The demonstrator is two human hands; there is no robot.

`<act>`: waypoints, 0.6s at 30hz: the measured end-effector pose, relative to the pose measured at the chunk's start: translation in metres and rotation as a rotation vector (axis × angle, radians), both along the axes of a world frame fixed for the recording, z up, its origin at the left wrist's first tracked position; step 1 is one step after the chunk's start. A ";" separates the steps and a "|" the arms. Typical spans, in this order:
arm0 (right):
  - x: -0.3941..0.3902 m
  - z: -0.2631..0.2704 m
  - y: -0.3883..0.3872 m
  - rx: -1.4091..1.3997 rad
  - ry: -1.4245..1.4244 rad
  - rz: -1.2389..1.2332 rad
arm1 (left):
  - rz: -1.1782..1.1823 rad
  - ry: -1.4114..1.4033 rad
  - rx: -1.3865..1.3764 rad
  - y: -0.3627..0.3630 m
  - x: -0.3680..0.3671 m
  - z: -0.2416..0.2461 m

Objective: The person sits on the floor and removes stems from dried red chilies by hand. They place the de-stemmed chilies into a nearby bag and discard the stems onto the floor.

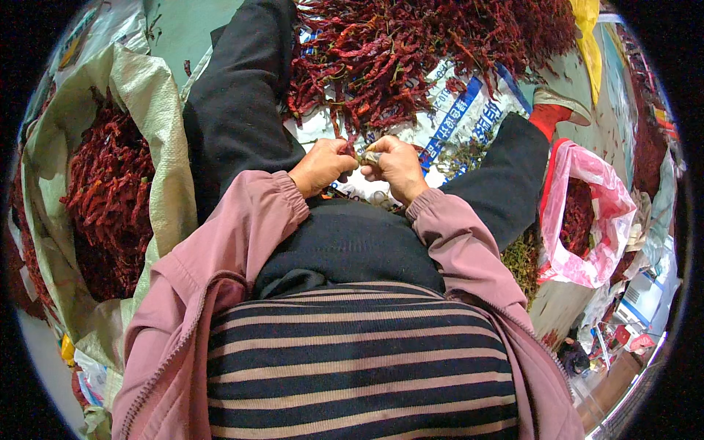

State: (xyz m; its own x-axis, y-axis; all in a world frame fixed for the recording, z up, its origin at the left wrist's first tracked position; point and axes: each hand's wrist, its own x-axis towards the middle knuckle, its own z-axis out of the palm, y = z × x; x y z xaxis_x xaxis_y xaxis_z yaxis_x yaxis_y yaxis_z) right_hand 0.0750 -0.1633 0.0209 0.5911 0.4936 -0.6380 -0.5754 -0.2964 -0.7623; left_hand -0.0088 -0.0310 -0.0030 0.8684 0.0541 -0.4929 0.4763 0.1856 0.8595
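Between my spread legs lies a large heap of dried red chilli peppers (374, 60) on a white and blue printed plastic sack (456, 110). Just below the heap's near edge, my left hand (328, 165) grips a dried red chilli pepper (347, 147) between thumb and fingers. Close beside it, my right hand (395, 168) has its thumb and fingertips pinched near the pepper's end, with worn whitish wrapping on a finger. What exactly the right fingertips hold is too small to tell. A pile of dry greenish stems (467, 154) rests on the sack right of my right hand.
At the left stands an open woven sack (168, 110) filled with dried chillies. A pink and white plastic bag (613, 220) with chillies stands at the right, beside more stems (521, 264). My shoe (564, 104) is at the heap's right; a yellow bag (588, 49) lies beyond.
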 end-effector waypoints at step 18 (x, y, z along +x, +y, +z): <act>0.023 -0.037 -0.026 -0.441 -0.887 0.383 | 0.156 -0.024 -0.379 -0.003 0.000 0.013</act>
